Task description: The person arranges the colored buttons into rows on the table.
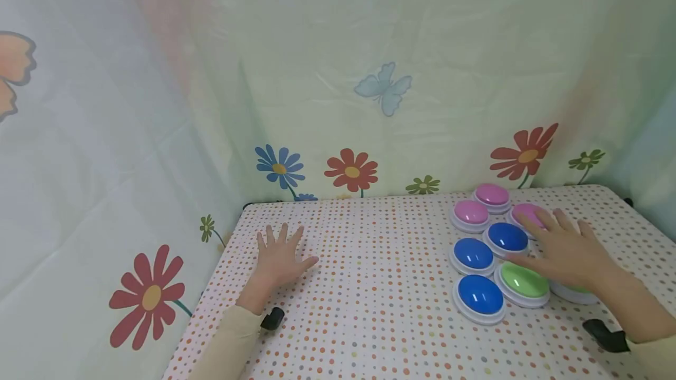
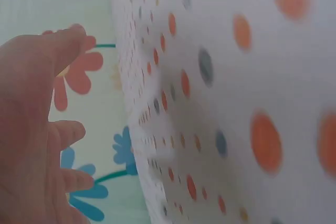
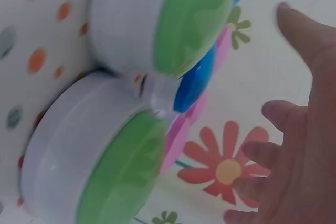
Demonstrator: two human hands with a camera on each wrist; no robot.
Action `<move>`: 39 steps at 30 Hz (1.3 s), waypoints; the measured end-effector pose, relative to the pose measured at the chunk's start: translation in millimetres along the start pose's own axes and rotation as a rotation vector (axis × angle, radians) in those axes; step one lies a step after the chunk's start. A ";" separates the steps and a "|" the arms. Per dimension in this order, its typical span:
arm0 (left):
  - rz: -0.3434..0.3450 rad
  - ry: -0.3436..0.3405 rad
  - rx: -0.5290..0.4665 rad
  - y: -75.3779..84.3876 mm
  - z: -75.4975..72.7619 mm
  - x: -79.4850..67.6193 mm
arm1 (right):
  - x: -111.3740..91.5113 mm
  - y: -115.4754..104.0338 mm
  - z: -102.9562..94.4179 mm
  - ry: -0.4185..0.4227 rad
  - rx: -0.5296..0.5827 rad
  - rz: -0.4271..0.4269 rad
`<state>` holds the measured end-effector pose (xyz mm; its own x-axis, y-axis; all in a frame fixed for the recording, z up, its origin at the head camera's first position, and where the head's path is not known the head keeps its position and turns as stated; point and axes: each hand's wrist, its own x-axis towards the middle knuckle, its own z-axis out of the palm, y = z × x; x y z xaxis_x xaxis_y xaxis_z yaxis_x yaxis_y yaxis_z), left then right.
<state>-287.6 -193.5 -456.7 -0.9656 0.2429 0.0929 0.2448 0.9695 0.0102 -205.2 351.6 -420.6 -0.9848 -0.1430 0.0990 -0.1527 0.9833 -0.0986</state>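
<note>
My left hand (image 1: 277,260) hovers palm down with spread fingers over the left part of the dotted table (image 1: 369,286), holding nothing. On the right, my right hand (image 1: 567,251) is spread above a cluster of round push buttons with white bases, also holding nothing. Its fingers overlap a pink button (image 1: 525,213) in the head view, and the palm partly hides a green button (image 1: 578,288). Another green button (image 1: 524,280) and a blue button (image 1: 508,236) lie by the thumb. In the right wrist view, the right hand (image 3: 294,129) is apart from the button tops.
More blue buttons (image 1: 480,294) and pink buttons (image 1: 471,212) stand along the cluster's left and far sides. A curtain (image 1: 449,46) printed with flowers and butterflies hangs behind the table and along both sides. Each wrist wears a black camera mount (image 1: 273,318).
</note>
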 end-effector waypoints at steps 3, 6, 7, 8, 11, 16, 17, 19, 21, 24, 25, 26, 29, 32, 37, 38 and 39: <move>0.028 0.006 -0.012 11.8 -0.3 4.3 | 3.8 -6.3 -6.4 -0.007 0.009 -0.029; 0.058 0.007 -0.031 22.1 0.1 9.2 | 7.1 -14.1 -11.6 -0.034 0.046 -0.053; 0.063 0.001 -0.031 25.2 0.2 10.7 | 8.1 -16.6 -12.8 -0.047 0.070 -0.057; 0.068 -0.004 -0.034 28.2 0.1 12.3 | 9.0 -19.1 -13.7 -0.058 0.090 -0.060; 0.078 -0.030 -0.062 37.2 -1.2 15.4 | 12.2 -26.5 -15.4 -0.080 0.141 -0.072; 0.107 -0.074 -0.102 54.7 -5.6 21.5 | 18.6 -37.2 -16.5 -0.068 0.198 -0.098; 0.115 -0.080 -0.100 58.7 -6.6 23.1 | 20.1 -39.1 -16.5 -0.065 0.210 -0.102; 0.140 -0.092 -0.099 67.2 -8.2 26.3 | 23.3 -42.5 -16.4 -0.061 0.240 -0.114; 0.166 -0.102 -0.106 76.0 -8.2 28.6 | 25.8 -44.2 -15.3 -0.057 0.267 -0.134; 0.212 -0.113 -0.105 88.5 -6.2 31.8 | 28.3 -45.0 -11.0 -0.062 0.327 -0.157; 0.224 -0.115 -0.105 92.7 -5.2 32.8 | 28.9 -45.2 -9.1 -0.072 0.346 -0.159; 0.234 -0.116 -0.116 97.0 -4.0 33.9 | 28.9 -45.0 -7.7 -0.082 0.362 -0.158; 0.272 -0.115 -0.126 110.7 -1.7 37.6 | 28.5 -44.2 -2.6 -0.115 0.394 -0.136; 0.313 -0.124 -0.155 125.4 -1.7 41.7 | 27.4 -43.5 1.5 -0.147 0.409 -0.111; 0.380 -0.157 -0.234 147.2 -0.7 48.5 | 27.4 -46.1 8.1 -0.169 0.444 -0.085; 0.391 -0.161 -0.257 151.0 0.2 49.7 | 27.9 -46.5 8.8 -0.167 0.449 -0.084; 0.398 -0.165 -0.278 154.6 1.6 50.8 | 28.3 -47.2 9.7 -0.166 0.457 -0.082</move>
<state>-299.0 -31.2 -452.1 -0.7881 0.6154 -0.0148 0.5890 0.7608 0.2725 -226.7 300.0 -422.8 -0.9624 -0.2699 -0.0311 -0.2142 0.8239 -0.5247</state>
